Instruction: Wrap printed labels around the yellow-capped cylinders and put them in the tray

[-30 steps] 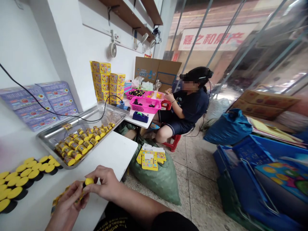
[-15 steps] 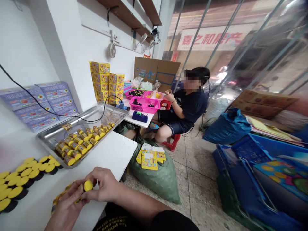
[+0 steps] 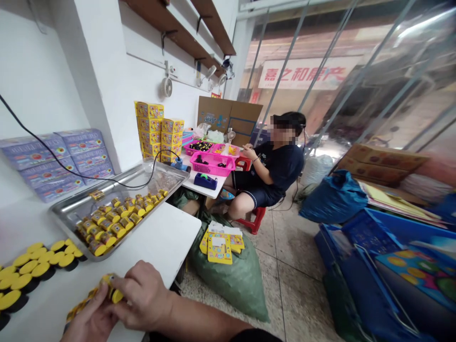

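Note:
Both hands meet over the white table at the lower left. Between them is a small yellow-ended cylinder with a printed wrapper, tilted so that one end shows. My left hand has its thumb against the wrapper. My right hand closes on the same cylinder from the right, fingers bent. More yellow printed pieces lie partly hidden behind my left hand. Several black cylinders with yellow tops stand at the table's left. A metal tray holds rows of wrapped yellow cylinders.
Purple boxes and yellow boxes are stacked along the wall. A co-worker sits beyond pink baskets and a tape dispenser. A green sack bears flat yellow cartons. Blue crates stand right.
The cylinder has turned from showing its round yellow end to showing more of its printed side. Both hands sit slightly lower and further left in view, and the whole scene has shifted slightly.

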Tool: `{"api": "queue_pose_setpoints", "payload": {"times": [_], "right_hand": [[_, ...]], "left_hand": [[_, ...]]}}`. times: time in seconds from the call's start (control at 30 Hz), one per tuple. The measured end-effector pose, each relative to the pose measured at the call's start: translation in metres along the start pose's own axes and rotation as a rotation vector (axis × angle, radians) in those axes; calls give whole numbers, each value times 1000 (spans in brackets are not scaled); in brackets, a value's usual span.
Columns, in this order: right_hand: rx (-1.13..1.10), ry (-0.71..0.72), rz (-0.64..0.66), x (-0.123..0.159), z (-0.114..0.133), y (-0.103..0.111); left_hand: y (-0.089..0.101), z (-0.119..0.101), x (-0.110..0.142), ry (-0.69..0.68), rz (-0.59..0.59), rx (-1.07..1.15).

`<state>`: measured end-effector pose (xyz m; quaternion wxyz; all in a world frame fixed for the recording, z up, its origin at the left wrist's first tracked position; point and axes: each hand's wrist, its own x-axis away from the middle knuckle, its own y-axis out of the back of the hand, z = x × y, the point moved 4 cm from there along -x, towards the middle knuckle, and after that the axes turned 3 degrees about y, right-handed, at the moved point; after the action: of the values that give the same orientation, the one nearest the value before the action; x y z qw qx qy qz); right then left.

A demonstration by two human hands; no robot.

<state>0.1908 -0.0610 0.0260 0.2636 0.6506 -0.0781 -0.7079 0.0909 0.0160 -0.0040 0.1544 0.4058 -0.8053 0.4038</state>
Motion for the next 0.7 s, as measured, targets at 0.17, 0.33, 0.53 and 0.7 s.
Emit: {"api": "queue_pose_setpoints", "payload": {"times": [0.17, 0.33, 0.53, 0.7], "right_hand": [[-217, -167, 121, 5, -8, -4], [-293, -219, 209, 8, -9, -5], [-414, -332, 175, 10, -11, -11], [-368, -274, 193, 12, -13, -11]], "left_hand": [[-3, -5, 1, 14, 56, 2], [-10, -7, 9, -14, -16, 56], [-5, -7, 4, -48, -50, 127], [-7, -6, 3, -41, -19, 144]]}}
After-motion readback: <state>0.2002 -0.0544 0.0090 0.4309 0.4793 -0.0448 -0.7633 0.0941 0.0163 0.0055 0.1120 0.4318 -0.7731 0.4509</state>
